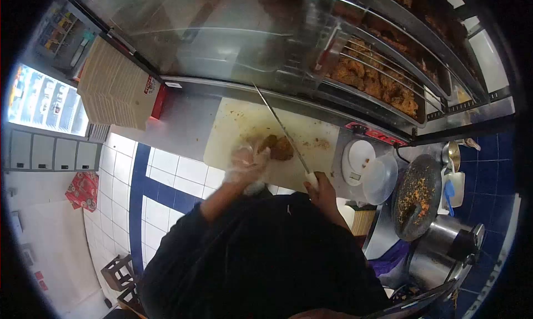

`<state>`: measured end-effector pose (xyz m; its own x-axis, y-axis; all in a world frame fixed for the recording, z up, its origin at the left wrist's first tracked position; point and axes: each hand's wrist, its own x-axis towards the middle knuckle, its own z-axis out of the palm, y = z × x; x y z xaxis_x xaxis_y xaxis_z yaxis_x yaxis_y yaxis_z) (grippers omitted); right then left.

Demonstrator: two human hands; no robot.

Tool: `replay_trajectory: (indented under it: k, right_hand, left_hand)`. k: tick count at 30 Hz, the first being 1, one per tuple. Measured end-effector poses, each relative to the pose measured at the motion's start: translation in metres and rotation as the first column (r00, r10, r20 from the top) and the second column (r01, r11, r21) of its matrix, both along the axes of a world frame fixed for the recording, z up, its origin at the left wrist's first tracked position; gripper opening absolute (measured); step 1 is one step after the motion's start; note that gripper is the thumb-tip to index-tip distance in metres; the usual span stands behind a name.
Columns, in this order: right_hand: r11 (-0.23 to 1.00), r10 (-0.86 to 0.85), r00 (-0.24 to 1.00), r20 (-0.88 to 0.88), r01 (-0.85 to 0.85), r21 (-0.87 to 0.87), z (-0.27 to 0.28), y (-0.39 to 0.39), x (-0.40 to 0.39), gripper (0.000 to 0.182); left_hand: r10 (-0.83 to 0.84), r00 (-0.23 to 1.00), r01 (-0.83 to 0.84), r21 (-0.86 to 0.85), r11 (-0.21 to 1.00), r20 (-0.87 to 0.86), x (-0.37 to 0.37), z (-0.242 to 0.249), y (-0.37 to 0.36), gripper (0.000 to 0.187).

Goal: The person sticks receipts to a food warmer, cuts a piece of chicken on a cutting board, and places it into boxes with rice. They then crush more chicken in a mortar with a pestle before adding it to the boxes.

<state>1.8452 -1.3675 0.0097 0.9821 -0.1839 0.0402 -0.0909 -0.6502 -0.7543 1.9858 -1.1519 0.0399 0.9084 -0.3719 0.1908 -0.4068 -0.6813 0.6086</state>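
My right hand [322, 191] is closed round the white handle of a long knife [283, 127]. The blade slants up and left across a pale cutting board [227, 130], passing just right of a brown piece of fried chicken [282, 147]. In a clear plastic glove, my left hand [247, 166] grips the chicken's left side, its fingers partly blurred. Crumbs and brown smears are scattered over the board.
Behind the board stands a glass display case with trays of fried chicken [377, 77]. Stacked cardboard boxes [119, 86] are at left. To the right are a white scale [358, 158], a plastic bowl [380, 179], a stone mortar [416, 199] and a metal pot [438, 247].
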Motion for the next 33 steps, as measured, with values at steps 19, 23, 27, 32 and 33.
replay_trajectory:
  k: [19, 23, 27, 32, 33]
  right_hand:
    - [0.978, 0.001, 0.842, -0.539, -0.114, -0.177, 0.049, 0.026, 0.050, 0.054]
    - [0.941, -0.027, 0.851, -0.525, -0.155, -0.300, 0.032, 0.026, 0.053, 0.056]
    - [0.928, 0.094, 0.904, -0.418, -0.232, -0.293, 0.017, 0.033, 0.068, 0.057]
    - [0.947, 0.018, 0.869, -0.494, -0.173, -0.270, 0.032, 0.015, 0.068, 0.058]
    - [0.936, 0.013, 0.882, -0.471, -0.177, -0.305, 0.044, 0.009, 0.061, 0.057]
  left_hand:
    - [-0.673, 0.652, 0.344, 0.656, 0.672, 0.349, 0.127, -0.070, 0.019, 0.035]
    - [-0.793, 0.589, 0.700, 0.588, 0.405, -0.155, 0.154, -0.091, 0.004, 0.035]
    - [-0.807, 0.588, 0.707, 0.457, 0.540, 0.045, 0.177, -0.126, 0.024, 0.034]
    - [-0.779, 0.598, 0.759, 0.178, 0.626, 0.191, 0.176, -0.074, 0.017, 0.019]
    - [-0.786, 0.598, 0.753, 0.228, 0.618, 0.155, 0.171, -0.071, 0.012, 0.019]
